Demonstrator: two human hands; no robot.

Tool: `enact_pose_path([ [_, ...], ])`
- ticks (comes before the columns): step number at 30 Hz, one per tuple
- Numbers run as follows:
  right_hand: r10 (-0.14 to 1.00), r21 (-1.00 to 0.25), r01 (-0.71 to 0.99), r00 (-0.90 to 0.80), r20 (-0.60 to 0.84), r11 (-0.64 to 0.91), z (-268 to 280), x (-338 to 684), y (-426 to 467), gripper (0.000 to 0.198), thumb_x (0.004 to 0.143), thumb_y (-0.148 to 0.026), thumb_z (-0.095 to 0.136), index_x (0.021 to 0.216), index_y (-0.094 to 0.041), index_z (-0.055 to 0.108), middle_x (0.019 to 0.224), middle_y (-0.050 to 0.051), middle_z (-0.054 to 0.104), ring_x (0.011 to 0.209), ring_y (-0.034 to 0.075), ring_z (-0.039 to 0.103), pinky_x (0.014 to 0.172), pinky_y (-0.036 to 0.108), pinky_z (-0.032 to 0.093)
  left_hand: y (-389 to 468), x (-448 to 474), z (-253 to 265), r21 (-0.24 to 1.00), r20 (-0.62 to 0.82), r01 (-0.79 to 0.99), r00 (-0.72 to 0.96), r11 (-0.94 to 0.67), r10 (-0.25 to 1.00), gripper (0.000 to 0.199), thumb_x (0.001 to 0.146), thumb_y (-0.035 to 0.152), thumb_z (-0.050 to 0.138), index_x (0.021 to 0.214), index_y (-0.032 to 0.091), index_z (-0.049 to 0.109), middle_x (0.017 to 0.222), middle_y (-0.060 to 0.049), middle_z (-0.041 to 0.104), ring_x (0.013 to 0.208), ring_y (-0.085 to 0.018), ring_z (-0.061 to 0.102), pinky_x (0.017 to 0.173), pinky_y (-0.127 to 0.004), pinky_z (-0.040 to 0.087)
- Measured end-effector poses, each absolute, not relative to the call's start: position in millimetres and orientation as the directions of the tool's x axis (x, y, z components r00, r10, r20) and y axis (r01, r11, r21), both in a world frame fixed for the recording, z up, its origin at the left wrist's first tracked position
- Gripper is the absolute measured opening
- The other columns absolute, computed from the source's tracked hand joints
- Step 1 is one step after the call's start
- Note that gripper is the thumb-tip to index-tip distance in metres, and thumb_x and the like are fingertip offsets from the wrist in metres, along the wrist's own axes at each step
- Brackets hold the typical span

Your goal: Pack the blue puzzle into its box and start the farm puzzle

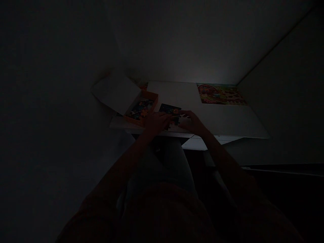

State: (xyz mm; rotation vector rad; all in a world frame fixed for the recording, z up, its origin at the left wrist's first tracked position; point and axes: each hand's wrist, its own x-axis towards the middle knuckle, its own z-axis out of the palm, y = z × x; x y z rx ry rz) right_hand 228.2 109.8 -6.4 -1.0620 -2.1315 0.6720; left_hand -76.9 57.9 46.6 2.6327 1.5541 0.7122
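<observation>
Left hand and right hand, apart, flank a dark puzzle, grip unclear; its pieces look light and stiff, best pinched by edges.

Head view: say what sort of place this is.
Likely a dim room, perhaps in a home: a white table against a wall, with an open box of jigsaw pieces.

The box lies left of the partial puzzle.
</observation>
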Motion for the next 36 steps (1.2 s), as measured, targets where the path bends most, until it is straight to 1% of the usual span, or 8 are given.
enact_pose_path([
  [5,0.771,-0.494,0.604,-0.575,0.274,0.626,-14.8,218.3,106.5,0.081,0.105,-0.062,0.093,0.181,-0.046,0.069,0.188,0.01,0.068,0.172,0.048,0.066,0.14,0.077,0.054,76.2,-131.7,103.8,0.157,0.451,0.94,0.204,-0.302,0.869,0.04,0.132,0.044,0.061,0.153,0.027,0.089,0.141,-0.01,0.09,0.128,-0.033,0.082,0.121,-0.059,0.06],
  [10,0.726,-0.373,0.627,-0.636,0.262,0.684,-17.7,213.4,101.3,0.075,0.109,-0.058,0.093,0.179,-0.04,0.074,0.194,0.012,0.062,0.174,0.05,0.064,0.14,0.079,0.053,62.3,-186.9,108.0,0.149,0.448,0.987,-0.015,-0.058,0.894,0.044,0.131,0.04,0.048,0.162,0.027,0.077,0.172,-0.01,0.077,0.158,-0.041,0.065,0.135,-0.076,0.05],
  [12,0.729,-0.367,0.633,-0.63,0.267,0.682,-19.2,213.5,101.1,0.071,0.108,-0.06,0.093,0.175,-0.039,0.077,0.191,0.013,0.065,0.171,0.051,0.066,0.138,0.079,0.053,44.3,-175.0,90.7,0.162,0.48,0.983,0.003,-0.092,0.877,0.044,0.13,0.038,0.05,0.165,0.024,0.073,0.182,-0.013,0.069,0.169,-0.041,0.059,0.14,-0.076,0.048],
  [16,0.738,-0.367,0.643,-0.616,0.274,0.672,-21.1,213.3,101.9,0.064,0.108,-0.057,0.093,0.168,-0.037,0.081,0.19,0.014,0.067,0.17,0.051,0.067,0.138,0.078,0.051,12.9,-113.3,42.6,0.139,0.311,0.86,0.434,-0.492,0.846,0.065,0.127,0.05,0.063,0.183,0.018,0.06,0.195,-0.016,0.057,0.184,-0.036,0.051,0.153,-0.058,0.043],
  [19,0.758,-0.373,0.66,-0.589,0.282,0.652,-21.6,212.9,101.5,0.054,0.111,-0.054,0.089,0.162,-0.036,0.084,0.186,0.014,0.071,0.168,0.05,0.069,0.137,0.077,0.051,6.5,-81.0,13.9,0.163,0.214,0.865,0.439,-0.475,0.873,0.094,0.121,0.064,0.077,0.196,0.016,0.046,0.204,-0.019,0.04,0.195,-0.041,0.031,0.158,-0.063,0.035],
  [21,0.767,-0.38,0.666,-0.568,0.297,0.641,-22.3,212.6,101.2,0.049,0.111,-0.053,0.088,0.157,-0.034,0.087,0.182,0.015,0.074,0.166,0.05,0.071,0.136,0.077,0.052,7.6,-75.1,2.9,0.166,0.201,0.887,0.396,-0.43,0.896,0.094,0.121,0.063,0.077,0.197,0.017,0.046,0.206,-0.021,0.034,0.195,-0.042,0.032,0.157,-0.066,0.035],
  [27,0.781,-0.414,0.663,-0.516,0.351,0.624,-27.2,212.8,103.8,0.037,0.112,-0.054,0.086,0.145,-0.038,0.093,0.17,0.012,0.083,0.156,0.048,0.077,0.13,0.074,0.056,12.1,-83.9,-5.5,0.164,0.222,0.887,0.394,-0.432,0.892,0.057,0.126,0.038,0.071,0.182,0.028,0.071,0.188,-0.017,0.066,0.181,-0.039,0.058,0.141,-0.061,0.058],
  [36,0.767,-0.418,0.644,-0.525,0.368,0.641,-28.0,215.5,104.0,0.041,0.109,-0.059,0.09,0.142,-0.036,0.094,0.164,0.014,0.087,0.151,0.048,0.08,0.126,0.072,0.058,15.9,-91.8,3.7,0.171,0.258,0.855,0.441,-0.49,0.86,0.048,0.127,0.021,0.064,0.17,0.033,0.083,0.165,-0.01,0.084,0.151,-0.03,0.08,0.128,-0.049,0.067],
])
